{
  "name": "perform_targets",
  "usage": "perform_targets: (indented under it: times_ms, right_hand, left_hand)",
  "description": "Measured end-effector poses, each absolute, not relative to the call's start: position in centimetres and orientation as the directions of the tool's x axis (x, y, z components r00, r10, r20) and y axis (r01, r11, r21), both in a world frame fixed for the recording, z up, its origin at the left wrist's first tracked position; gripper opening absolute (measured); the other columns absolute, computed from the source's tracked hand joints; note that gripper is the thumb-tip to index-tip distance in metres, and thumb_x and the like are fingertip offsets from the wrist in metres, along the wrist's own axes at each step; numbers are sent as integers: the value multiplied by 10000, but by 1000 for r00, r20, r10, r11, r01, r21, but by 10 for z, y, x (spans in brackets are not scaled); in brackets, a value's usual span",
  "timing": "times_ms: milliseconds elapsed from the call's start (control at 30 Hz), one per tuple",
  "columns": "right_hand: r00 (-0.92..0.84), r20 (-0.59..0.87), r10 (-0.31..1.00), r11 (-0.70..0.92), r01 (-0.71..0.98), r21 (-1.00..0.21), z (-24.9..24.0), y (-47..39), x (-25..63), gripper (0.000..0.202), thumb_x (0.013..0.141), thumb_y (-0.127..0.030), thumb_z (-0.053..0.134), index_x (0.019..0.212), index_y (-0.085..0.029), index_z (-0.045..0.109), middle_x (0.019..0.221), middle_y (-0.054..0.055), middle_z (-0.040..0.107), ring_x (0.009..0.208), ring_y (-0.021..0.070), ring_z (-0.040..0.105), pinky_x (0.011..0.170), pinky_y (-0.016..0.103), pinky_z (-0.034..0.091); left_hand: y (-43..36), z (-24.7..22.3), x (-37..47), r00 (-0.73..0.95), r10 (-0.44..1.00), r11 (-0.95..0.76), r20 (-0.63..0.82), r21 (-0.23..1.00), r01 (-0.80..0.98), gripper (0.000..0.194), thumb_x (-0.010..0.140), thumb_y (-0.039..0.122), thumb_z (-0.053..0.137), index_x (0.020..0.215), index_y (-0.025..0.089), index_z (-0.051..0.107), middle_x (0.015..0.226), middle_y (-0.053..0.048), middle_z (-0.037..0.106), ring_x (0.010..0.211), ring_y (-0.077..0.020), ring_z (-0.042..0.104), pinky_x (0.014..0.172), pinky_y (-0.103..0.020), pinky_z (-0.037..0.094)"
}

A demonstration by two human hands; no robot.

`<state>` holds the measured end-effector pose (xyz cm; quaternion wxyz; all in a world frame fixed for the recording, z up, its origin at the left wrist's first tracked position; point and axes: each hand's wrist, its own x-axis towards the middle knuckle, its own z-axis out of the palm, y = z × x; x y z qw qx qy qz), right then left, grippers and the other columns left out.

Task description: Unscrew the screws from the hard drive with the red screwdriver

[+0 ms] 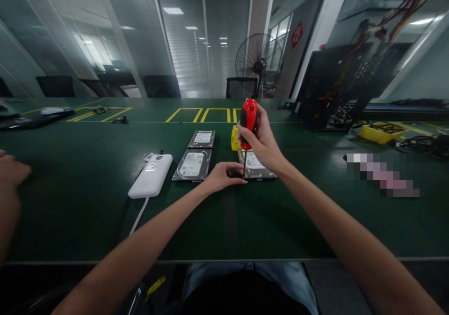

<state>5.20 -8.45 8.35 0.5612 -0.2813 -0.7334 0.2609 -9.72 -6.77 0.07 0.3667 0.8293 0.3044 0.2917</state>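
My right hand (263,139) is wrapped around the handle of a red and black screwdriver (249,118). Its shaft points straight down to the left front corner of a hard drive (259,165) with a white label. At that same corner, my left hand (224,175) grips the drive's edge, thumb and finger on either side of the screwdriver tip. What the tip touches is too small to make out. A yellow plastic piece (235,139) stands just behind the drive, partly covered by the right hand. Left of my left hand lie two more hard drives, a nearer one (192,165) and a farther one (202,138).
A white power bank (151,177) with a cable lies to the left on the green table (224,221). Another person's hand (12,170) rests at the far left. An open computer case (336,85) and a yellow tray (380,132) stand on the right.
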Motion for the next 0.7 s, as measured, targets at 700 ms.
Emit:
perform_targets:
  times_ms: [700]
  right_hand:
    - [-221, 688, 691, 720, 133, -681, 85, -85, 51, 505, 871, -368, 475, 1309, -330, 227, 960, 47, 500, 770, 168, 561, 749, 431, 541]
  left_hand:
    - [-68, -4, -90, 571, 778, -487, 262, 825, 285, 409, 699, 373, 709, 1041, 155, 657, 830, -30, 672, 717, -121, 579, 599, -235, 378]
